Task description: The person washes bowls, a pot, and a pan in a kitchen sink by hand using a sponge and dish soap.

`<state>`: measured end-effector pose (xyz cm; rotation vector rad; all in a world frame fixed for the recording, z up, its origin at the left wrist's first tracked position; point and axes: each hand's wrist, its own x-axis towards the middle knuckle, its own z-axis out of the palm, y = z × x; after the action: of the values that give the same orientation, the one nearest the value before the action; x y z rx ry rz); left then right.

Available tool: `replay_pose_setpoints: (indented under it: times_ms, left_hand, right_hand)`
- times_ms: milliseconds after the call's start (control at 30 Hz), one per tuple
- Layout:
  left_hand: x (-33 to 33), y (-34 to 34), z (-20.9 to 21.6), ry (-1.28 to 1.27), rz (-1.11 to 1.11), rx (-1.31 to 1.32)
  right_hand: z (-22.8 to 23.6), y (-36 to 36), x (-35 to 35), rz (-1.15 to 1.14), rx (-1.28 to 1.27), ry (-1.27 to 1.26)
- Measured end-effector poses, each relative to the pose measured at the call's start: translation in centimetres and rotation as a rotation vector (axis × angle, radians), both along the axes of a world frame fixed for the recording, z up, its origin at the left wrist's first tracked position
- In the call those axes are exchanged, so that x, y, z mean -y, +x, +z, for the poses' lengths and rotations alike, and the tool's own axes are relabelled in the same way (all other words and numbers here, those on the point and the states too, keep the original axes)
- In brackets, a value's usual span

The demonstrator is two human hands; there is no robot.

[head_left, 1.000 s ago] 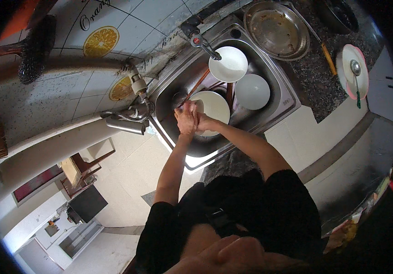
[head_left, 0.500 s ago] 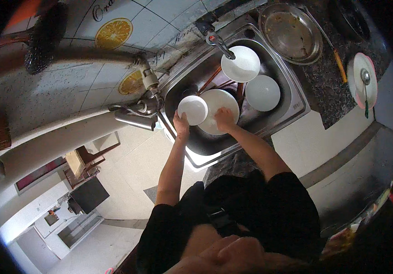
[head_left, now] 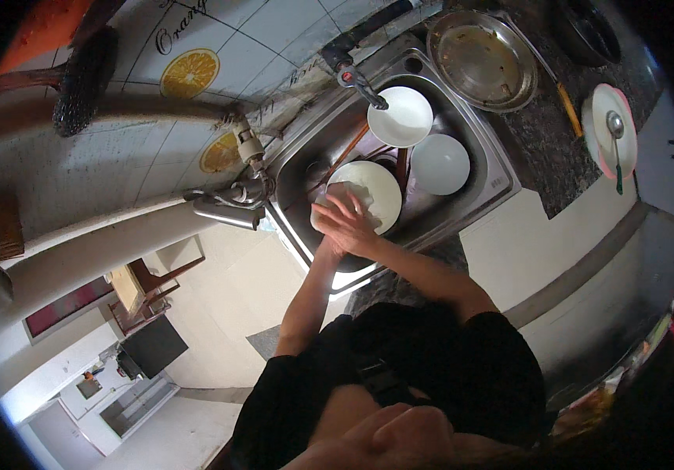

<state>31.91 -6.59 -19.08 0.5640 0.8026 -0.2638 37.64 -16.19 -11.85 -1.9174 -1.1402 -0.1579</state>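
Note:
Over the near left part of the sink, my right hand [head_left: 348,229] lies across a small white bowl [head_left: 318,217], its fingers stretched out and apart. My left hand [head_left: 335,248] is on the same bowl from below and is mostly covered by the right one. Just beneath them a large white plate [head_left: 385,196] rests in the sink, partly shaded by my hands. Much of the small bowl is hidden. Two more white bowls, an upper one [head_left: 400,116] under the faucet and a lower one [head_left: 440,164] to its right, sit in the sink.
The steel sink [head_left: 484,176] also holds brown chopsticks [head_left: 348,150]. A faucet [head_left: 360,84] reaches over it from the tiled wall. On the dark counter at right are a stained metal pan [head_left: 482,61], a yellow-handled utensil [head_left: 568,110] and a pink-rimmed plate [head_left: 597,129] with a spoon [head_left: 616,129].
My right hand has come off the large plate and moved left onto the small bowl. The bowl and left hand have shifted lower, nearer to me. The whole view has shifted slightly.

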Motion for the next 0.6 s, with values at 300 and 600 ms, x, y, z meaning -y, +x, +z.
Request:
replay_pose_setpoints:
  times_ms: [300,600]
  left_hand:
    - [-1.1,-3.7,0.1,-0.544,-0.213,-0.081]
    - [-0.9,-1.7,-5.0,0.21,-0.049,-0.139]
  right_hand:
    - [-5.8,8.5,-1.1,0.229,-1.276,-0.116]
    - [-8.1,1.0,0.9,-0.162,-2.241,0.727]
